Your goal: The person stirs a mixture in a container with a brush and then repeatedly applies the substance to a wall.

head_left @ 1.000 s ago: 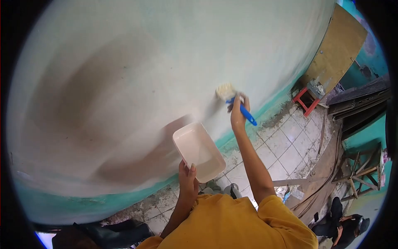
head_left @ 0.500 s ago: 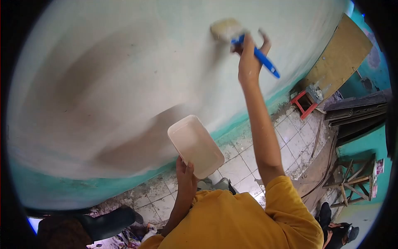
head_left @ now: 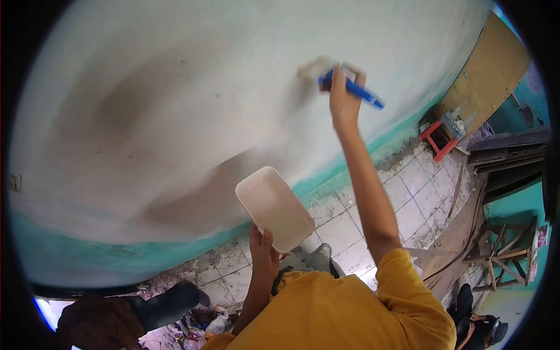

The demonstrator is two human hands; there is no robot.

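Note:
My right hand [head_left: 346, 96] is closed around a paintbrush [head_left: 364, 94] with a blue handle. The pale bristles are smeared by motion and lie against or very near the wall [head_left: 256, 81], which is whitish with turquoise showing along its lower edge. Lower down, my left hand [head_left: 263, 248] grips the near edge of a shallow pale plastic tray [head_left: 277, 207] with rounded corners. The tray is tilted, and whitish paint seems to cover its inside. Shadows of my arm and the tray fall across the wall.
White floor tiles [head_left: 335, 227] are dirty along the wall's foot. A red stool [head_left: 437, 142] stands by a wooden board [head_left: 487, 70] at right. A wooden frame [head_left: 504, 256] is farther back. One person [head_left: 484, 329] is at lower right, a dark-trousered leg [head_left: 169, 306] at lower left.
My right hand and the paintbrush have moved down the wall, and the brush handle lies flatter. The tray in my left hand has stayed almost in place. The view has shifted slightly.

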